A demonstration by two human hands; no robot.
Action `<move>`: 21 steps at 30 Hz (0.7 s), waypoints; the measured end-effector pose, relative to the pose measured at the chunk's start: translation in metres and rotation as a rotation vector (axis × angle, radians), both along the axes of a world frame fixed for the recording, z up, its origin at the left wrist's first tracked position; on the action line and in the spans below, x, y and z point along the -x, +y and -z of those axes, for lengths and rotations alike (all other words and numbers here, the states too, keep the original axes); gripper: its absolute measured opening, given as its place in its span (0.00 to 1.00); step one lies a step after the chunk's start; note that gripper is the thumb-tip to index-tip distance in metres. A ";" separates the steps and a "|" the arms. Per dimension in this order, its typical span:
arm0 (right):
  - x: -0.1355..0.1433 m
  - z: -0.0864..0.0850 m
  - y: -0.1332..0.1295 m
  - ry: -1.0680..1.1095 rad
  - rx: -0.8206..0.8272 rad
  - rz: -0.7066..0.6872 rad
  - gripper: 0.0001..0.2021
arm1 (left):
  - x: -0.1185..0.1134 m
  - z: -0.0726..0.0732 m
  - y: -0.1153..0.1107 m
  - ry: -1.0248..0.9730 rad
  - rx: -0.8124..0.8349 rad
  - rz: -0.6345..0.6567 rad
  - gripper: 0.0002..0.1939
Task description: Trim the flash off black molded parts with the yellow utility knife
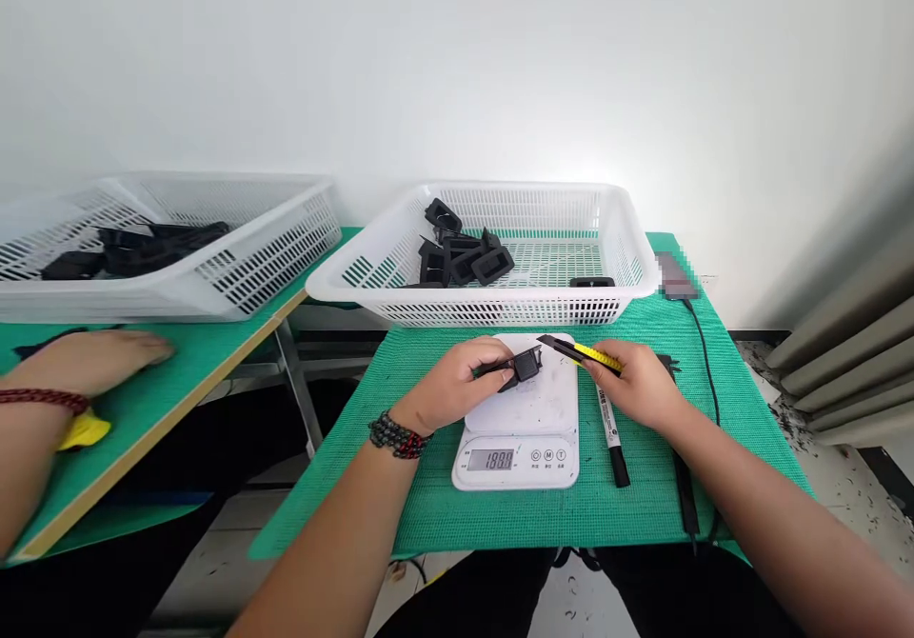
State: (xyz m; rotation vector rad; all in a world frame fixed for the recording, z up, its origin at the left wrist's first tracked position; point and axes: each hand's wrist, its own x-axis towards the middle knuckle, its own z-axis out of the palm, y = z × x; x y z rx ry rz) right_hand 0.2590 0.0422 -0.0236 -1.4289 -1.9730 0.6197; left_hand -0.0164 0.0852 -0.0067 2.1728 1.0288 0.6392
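Note:
My left hand [467, 378] is closed on a small black plastic part [526, 366], held over the white digital scale [515, 419]. In my right hand [632, 376] is a yellow and black utility knife [582, 352], its blade pointing left, close to the top edge of the part. Whether the blade touches the part I cannot tell. A white marker with a black cap [614, 438] lies just right of the scale. Beneath my right wrist is a black caliper [684, 490], partly hidden by the forearm.
A white basket [482, 309] with several black parts [475, 252] stands behind the scale. At the left are another basket [214, 281] holding black pieces and a co-worker's arm [92, 362]. A cable [704, 343] runs from a blurred device [677, 276] on the green mat [428, 514].

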 end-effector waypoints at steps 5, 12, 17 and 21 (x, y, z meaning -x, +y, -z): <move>0.000 0.001 0.001 0.024 0.000 -0.033 0.10 | 0.000 0.000 -0.001 -0.005 0.000 0.009 0.13; 0.000 0.003 0.001 0.014 0.007 -0.019 0.10 | 0.001 0.000 -0.001 0.005 -0.013 0.021 0.13; 0.001 0.001 -0.001 0.022 0.007 -0.027 0.10 | 0.001 0.000 -0.001 0.006 -0.028 0.025 0.13; 0.000 0.001 0.001 -0.011 0.022 0.027 0.10 | 0.001 0.000 -0.001 0.000 -0.035 0.028 0.13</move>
